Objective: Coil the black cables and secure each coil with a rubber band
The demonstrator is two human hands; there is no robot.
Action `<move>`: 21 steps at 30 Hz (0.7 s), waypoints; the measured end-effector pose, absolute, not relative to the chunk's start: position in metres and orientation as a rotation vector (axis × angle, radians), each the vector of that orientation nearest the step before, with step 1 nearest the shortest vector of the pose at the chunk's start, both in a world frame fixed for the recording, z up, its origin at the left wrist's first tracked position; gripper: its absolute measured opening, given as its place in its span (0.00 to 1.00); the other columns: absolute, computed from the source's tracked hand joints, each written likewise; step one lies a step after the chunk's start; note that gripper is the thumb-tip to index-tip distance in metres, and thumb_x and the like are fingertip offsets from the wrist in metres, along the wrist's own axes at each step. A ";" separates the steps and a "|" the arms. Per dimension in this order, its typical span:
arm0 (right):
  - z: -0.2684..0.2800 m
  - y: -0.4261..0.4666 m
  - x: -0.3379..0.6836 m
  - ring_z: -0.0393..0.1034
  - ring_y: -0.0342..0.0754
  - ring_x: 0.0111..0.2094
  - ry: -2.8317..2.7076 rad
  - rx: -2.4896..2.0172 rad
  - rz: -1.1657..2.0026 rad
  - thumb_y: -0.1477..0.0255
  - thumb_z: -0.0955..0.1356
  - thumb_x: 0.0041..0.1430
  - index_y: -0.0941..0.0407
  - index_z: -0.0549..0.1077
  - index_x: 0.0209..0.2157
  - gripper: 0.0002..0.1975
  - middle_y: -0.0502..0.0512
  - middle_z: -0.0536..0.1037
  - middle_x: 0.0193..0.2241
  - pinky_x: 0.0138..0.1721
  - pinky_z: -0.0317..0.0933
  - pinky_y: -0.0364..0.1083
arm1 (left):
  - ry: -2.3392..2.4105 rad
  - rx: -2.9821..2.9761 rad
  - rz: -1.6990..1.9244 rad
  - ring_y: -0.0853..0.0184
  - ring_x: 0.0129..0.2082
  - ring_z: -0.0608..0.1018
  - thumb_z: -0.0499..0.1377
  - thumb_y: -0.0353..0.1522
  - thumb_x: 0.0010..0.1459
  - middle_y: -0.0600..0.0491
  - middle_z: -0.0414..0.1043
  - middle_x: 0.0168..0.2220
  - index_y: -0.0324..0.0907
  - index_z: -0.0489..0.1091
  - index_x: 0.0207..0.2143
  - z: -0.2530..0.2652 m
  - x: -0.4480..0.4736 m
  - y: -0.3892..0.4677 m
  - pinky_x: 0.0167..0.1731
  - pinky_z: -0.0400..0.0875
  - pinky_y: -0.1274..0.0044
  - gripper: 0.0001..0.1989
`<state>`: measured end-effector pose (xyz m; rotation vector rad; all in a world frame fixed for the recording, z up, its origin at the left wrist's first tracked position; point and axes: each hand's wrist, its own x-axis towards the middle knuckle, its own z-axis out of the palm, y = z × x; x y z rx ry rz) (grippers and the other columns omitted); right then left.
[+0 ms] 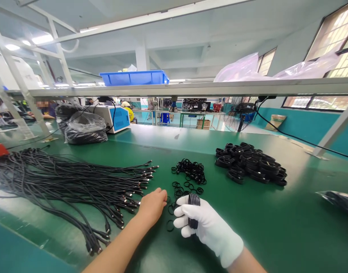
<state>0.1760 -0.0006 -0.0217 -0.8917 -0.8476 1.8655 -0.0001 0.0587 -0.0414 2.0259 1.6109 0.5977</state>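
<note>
My right hand [203,218], in a white glove, is wrapped round a coiled black cable [194,210] held upright above the bench. Just to its left, my bare left hand [153,206] is closed in a pinch, with a small black ring [168,199] showing at the fingertips. More loose black rings [188,185] lie scattered beyond both hands, with a denser heap of rings [191,170] behind them. Left of my bare hand spreads a large bunch of straight black cables [77,178], their metal plugs pointing toward the middle.
Coiled black cables [250,163] form a pile on the green bench [276,227] at right. A plastic bag [340,201] lies at the right edge. At back left are a bagged bundle [85,127] and a blue-and-white machine [114,118]. Overhead, a shelf [191,89] carries a blue bin [134,78].
</note>
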 end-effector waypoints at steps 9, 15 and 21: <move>-0.021 -0.001 0.158 0.61 0.39 0.21 -1.127 -1.228 1.380 0.75 0.66 0.43 0.57 0.64 0.33 0.12 0.48 0.68 0.26 0.20 0.53 0.41 | 1.152 1.541 0.670 0.72 0.23 0.65 0.48 0.36 0.56 0.58 0.59 0.23 0.42 0.58 0.28 -0.026 0.010 0.013 0.27 0.63 0.79 0.08; -0.033 -0.005 0.152 0.57 0.41 0.23 -1.377 -1.406 0.991 0.75 0.62 0.44 0.55 0.63 0.27 0.04 0.46 0.64 0.20 0.24 0.53 0.42 | 0.890 1.056 0.841 0.74 0.22 0.62 0.56 0.34 0.52 0.58 0.60 0.23 0.40 0.60 0.26 -0.025 0.012 -0.004 0.22 0.57 0.83 0.08; -0.027 -0.014 0.148 0.56 0.42 0.24 -1.535 -1.470 0.868 0.76 0.62 0.43 0.54 0.62 0.26 0.05 0.46 0.65 0.21 0.25 0.52 0.42 | 0.872 1.242 0.744 0.75 0.18 0.62 0.54 0.34 0.53 0.57 0.67 0.26 0.41 0.60 0.27 -0.005 -0.001 -0.013 0.19 0.54 0.81 0.06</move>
